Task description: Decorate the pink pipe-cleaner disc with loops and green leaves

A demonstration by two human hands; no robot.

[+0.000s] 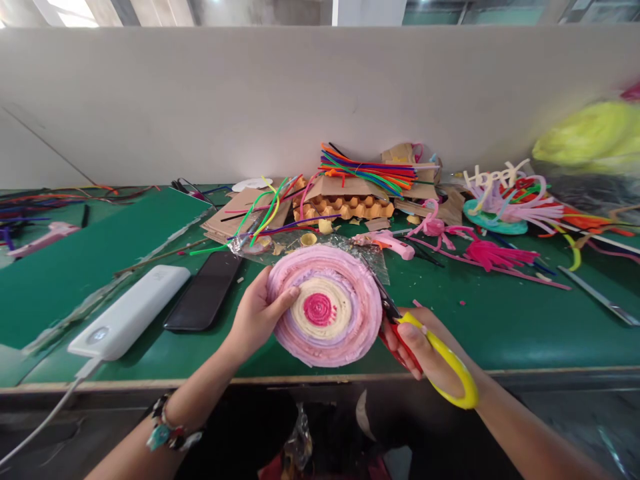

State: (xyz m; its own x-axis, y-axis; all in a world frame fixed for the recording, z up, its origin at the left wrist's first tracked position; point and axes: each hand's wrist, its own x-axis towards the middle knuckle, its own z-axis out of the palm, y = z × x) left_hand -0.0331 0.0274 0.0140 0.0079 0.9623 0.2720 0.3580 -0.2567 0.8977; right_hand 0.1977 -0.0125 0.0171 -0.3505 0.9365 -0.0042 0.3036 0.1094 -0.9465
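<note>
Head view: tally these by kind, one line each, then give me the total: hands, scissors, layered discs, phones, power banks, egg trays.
Hands (left hand, right hand): 2
Scissors: 1 pair
Layered disc: 1
Phone: 1
Power bank: 1
Egg tray: 1
Total: 7

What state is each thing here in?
Ringed disc, held up in the left hand
Scissors, in the right hand, blades at the disc's edge, opening unclear
Smartphone, lying flat, screen dark
White power bank, lying flat, cable plugged in
Pink glue gun beyond the disc, lying down
Pipe cleaner bundle, lying down
</note>
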